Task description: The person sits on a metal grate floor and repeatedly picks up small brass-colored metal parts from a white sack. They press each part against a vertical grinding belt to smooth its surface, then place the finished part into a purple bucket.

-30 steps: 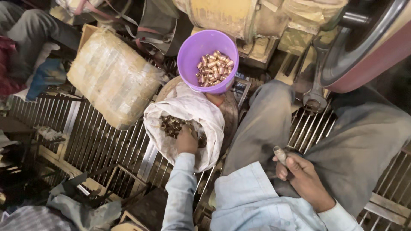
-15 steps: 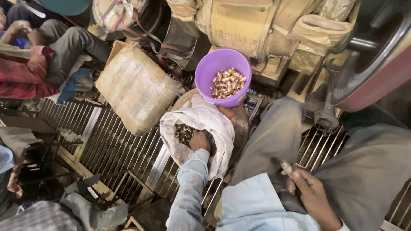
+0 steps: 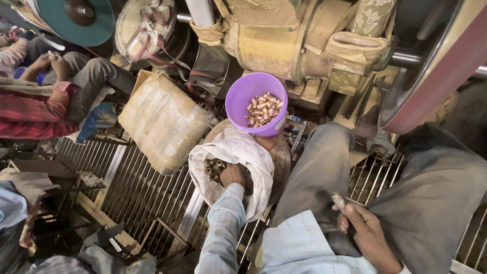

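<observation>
My left hand (image 3: 232, 175) reaches down into an open white sack (image 3: 241, 152) of small dark brass pieces (image 3: 215, 167), its fingers buried among them. My right hand (image 3: 361, 228) rests on my lap and grips a short metal rod (image 3: 338, 201) that points up and left. Just beyond the sack stands a purple plastic tub (image 3: 253, 90) partly filled with shiny copper-coloured pieces (image 3: 262, 108). My grey trouser legs (image 3: 324, 167) spread to either side of the right hand.
A taped yellowish bundle (image 3: 162, 119) lies left of the sack on a metal floor grate (image 3: 127, 193). A worn yellow machine (image 3: 284, 40) and a large red-rimmed wheel (image 3: 436, 76) stand ahead. Another person (image 3: 45, 96) sits at far left.
The view has swung right and slightly back, so sack and tub sit further right in frame. My left hand stays in the sack; my right hand still holds the rod.
</observation>
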